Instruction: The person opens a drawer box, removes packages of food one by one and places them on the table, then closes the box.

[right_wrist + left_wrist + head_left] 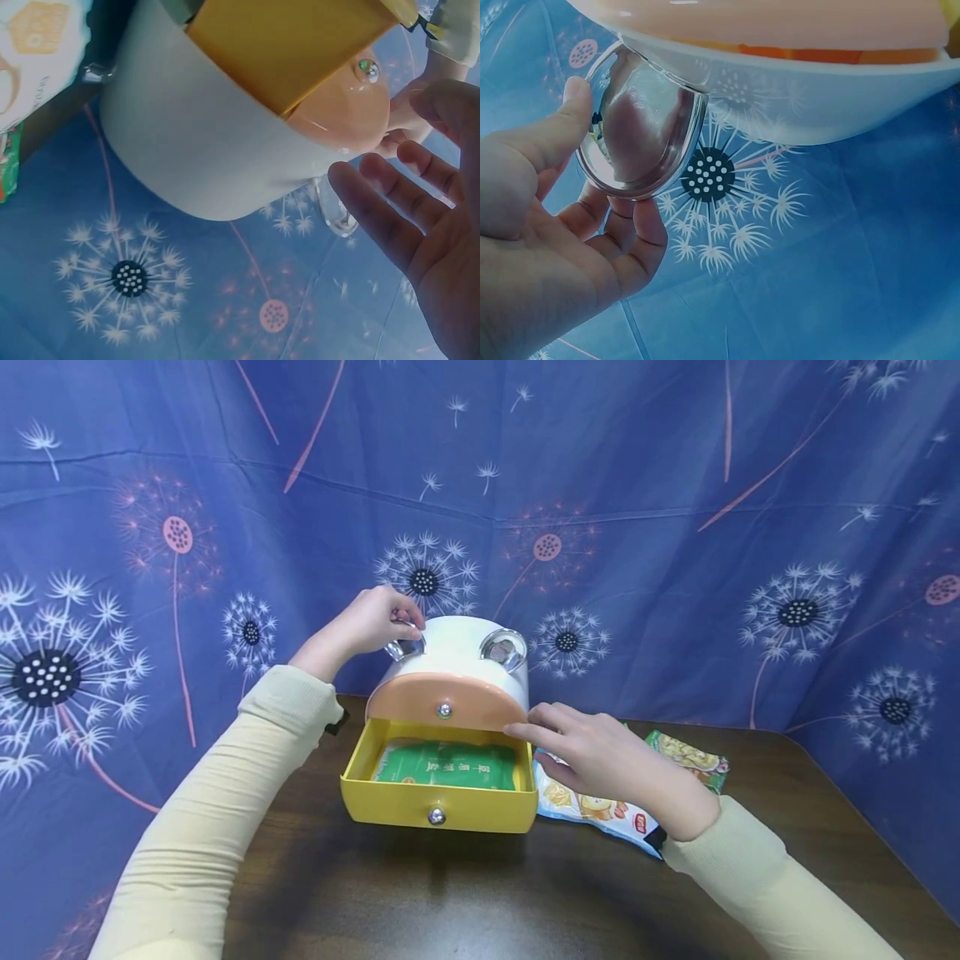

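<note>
A white storage box (457, 639) with two silver ears stands on the table, its peach upper drawer (408, 700) pushed in. Its yellow lower drawer (382, 803) is pulled out, with a green packet (457, 764) lying flat inside. My left hand (375, 620) holds the left silver ear (645, 120) at its edge, thumb on one side and fingertips on the other in the left wrist view. Beside the drawer's right edge, my right hand (596, 752) hovers palm down with loosely bent fingers. In the right wrist view nothing lies between those fingers.
Right of the box, partly under my right hand, lies a white-and-blue snack bag (592, 808). Behind it is a green snack bag (693, 758). The brown tabletop (480, 893) runs back to a blue dandelion-print cloth (645, 568).
</note>
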The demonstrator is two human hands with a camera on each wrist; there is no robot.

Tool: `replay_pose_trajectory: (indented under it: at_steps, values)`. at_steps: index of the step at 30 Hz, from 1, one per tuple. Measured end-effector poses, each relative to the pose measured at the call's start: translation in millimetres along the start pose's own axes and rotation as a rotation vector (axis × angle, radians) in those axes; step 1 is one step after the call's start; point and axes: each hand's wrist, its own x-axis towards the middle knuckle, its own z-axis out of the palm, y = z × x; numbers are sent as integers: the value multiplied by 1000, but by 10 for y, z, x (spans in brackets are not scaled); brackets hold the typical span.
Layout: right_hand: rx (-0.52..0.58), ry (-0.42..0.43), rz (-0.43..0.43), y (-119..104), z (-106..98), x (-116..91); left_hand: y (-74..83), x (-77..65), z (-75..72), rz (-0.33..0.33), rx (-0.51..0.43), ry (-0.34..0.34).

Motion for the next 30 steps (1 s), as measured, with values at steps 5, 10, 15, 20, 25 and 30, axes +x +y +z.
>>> replay_pose_trajectory:
  at_steps: [5,10,15,20,25,30]
  values:
    - [-9,14,-16,-12,13,107,0,0,0,2,2,-3]
    - [-8,28,-36,-36,50,172,17,-4,-15,-4,-6,-11]
    - [3,44,-60,-54,94,237,42,-10,-33,-14,-1,-36]
    - [7,27,-57,-70,110,297,63,-9,-36,-18,11,-45]
    - [9,28,-67,-99,131,353,71,-10,-30,-23,22,-49]
    - [25,26,-78,-111,167,399,70,-26,-28,-21,24,-41]
